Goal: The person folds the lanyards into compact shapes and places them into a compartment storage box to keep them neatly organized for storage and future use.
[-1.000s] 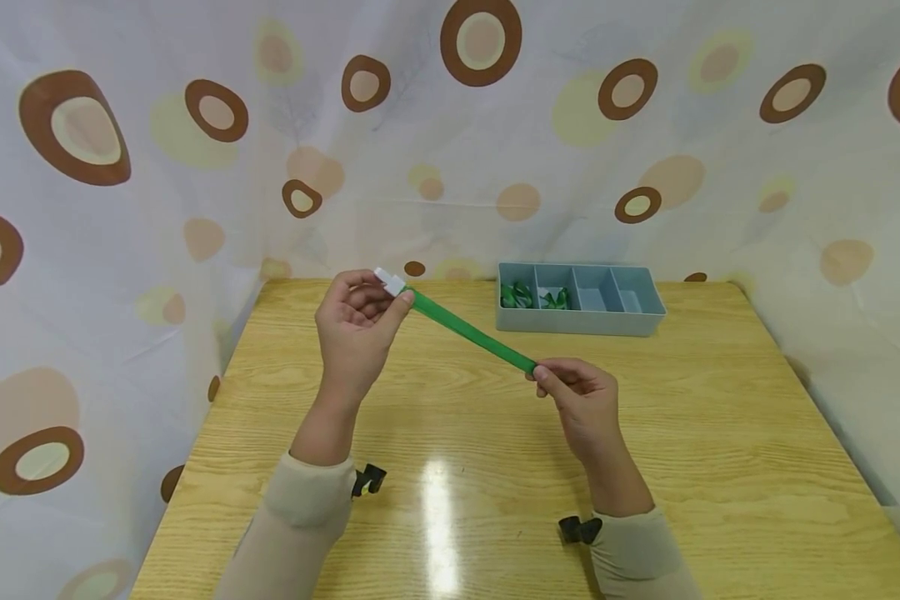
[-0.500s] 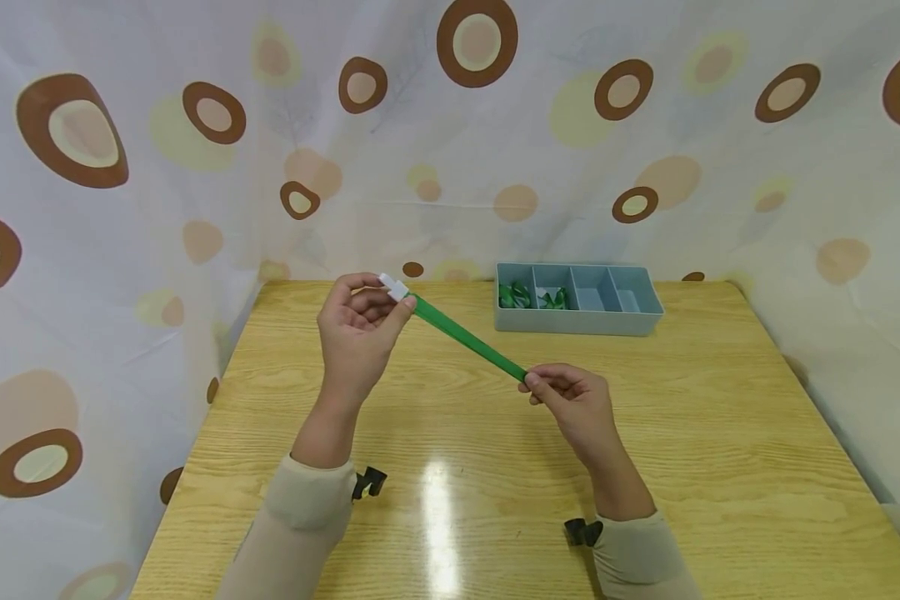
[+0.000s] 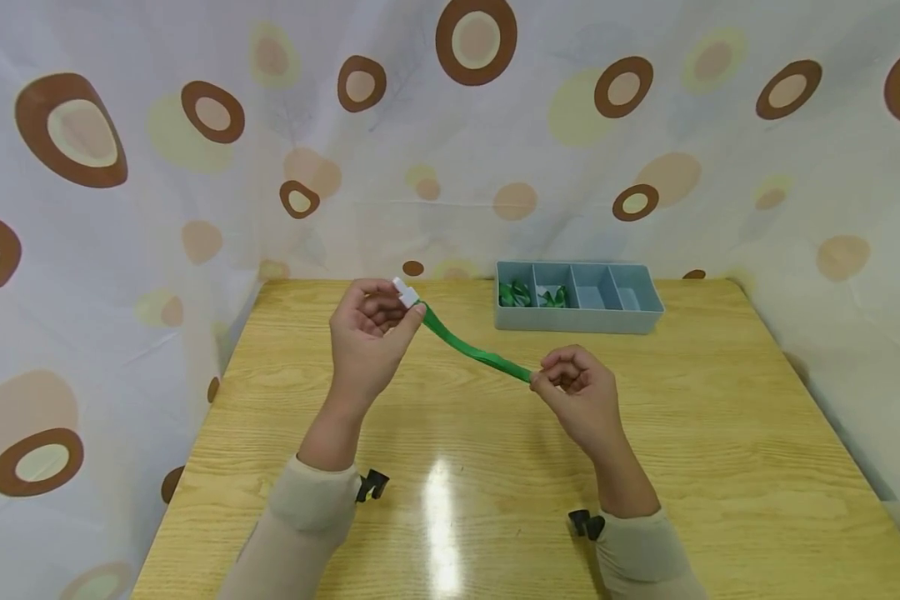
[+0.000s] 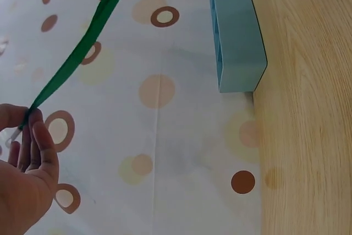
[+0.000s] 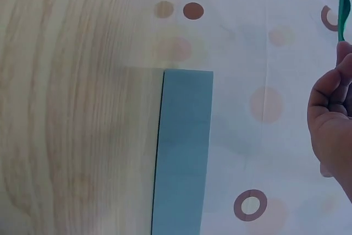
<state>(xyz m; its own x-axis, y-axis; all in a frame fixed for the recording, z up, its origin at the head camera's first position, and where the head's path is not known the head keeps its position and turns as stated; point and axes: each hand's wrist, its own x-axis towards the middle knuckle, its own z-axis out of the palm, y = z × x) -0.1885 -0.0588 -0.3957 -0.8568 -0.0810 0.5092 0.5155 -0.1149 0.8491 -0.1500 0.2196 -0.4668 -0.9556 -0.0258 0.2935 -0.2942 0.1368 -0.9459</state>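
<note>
A green ribbon strap [image 3: 459, 343] with a white plastic clip [image 3: 407, 293] at its upper end hangs between both hands above the table, sagging in a gentle curve. My left hand [image 3: 367, 333] pinches the strap just below the clip between thumb and fingers. Lower and to the right, my right hand [image 3: 587, 408] pinches the other end with thumb and forefinger. In the left wrist view the strap [image 4: 77, 56] slants up and away from the left hand [image 4: 27, 185]. The right wrist view catches only part of the right hand [image 5: 333, 119] and a bit of strap [image 5: 344, 15].
A blue-grey tray [image 3: 577, 321] with several compartments stands at the back of the wooden table [image 3: 510, 475]. Its two left compartments hold bundled green ribbon [image 3: 516, 293]. A white patterned curtain [image 3: 465, 158] encloses the table's back and sides.
The strap was taut and straight and now sags. My left hand has moved slightly right and down; my right hand first drew left, then rose a little.
</note>
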